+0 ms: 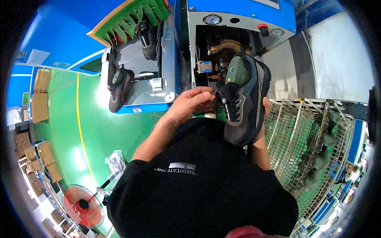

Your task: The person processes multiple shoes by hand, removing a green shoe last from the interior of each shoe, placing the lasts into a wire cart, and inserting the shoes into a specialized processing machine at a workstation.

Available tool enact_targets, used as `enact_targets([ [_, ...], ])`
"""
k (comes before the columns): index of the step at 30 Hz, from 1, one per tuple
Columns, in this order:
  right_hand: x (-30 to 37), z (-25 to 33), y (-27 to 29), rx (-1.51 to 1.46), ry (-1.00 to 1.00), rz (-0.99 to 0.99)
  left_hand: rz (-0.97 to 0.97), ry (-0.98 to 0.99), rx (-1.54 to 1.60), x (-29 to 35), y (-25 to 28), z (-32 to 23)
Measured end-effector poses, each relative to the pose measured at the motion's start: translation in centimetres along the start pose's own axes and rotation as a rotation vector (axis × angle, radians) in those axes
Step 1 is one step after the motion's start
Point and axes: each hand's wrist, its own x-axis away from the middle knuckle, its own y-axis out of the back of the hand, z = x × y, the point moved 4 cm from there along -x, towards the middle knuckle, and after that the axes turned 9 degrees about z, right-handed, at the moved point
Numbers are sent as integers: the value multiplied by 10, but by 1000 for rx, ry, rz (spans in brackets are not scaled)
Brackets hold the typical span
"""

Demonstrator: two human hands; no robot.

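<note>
A grey and olive-green shoe [244, 101] with black laces stands upright in front of a blue machine [238, 12]. My right hand [266, 106] grips it from behind, only fingertips showing past its side. My left hand [192, 104] reaches in from the left, fingers curled at the shoe's laces near the tongue. The shoe's heel end sits up against the machine's dark opening, where a brass-coloured part [226, 47] shows.
A second dark shoe [119, 88] rests on a metal shelf [152, 93] to the left, another shoe [147, 37] above it under green flaps. A wire rack [293, 139] with green shoe parts stands at right. Cardboard boxes and a red fan [82, 205] are on the green floor.
</note>
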Motion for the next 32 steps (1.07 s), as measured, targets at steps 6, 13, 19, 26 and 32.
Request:
enact_targets([
  [6,2,-3,9,19,-21,-23,-10,-59,-199,-1,-3,-5],
  [13,0,-10,19,90,5,-41,-123,-9,-494,11,3,-26],
  [19,3,-14,-15,50,-46,-80,-383,-259,-794,9,1,-16],
  [26,4,-11,-11,71,-6,-12,-216,-89,-393,9,4,2],
  [32,10,-10,-9,12,-6,-59,-87,-109,-146,5,-9,3],
])
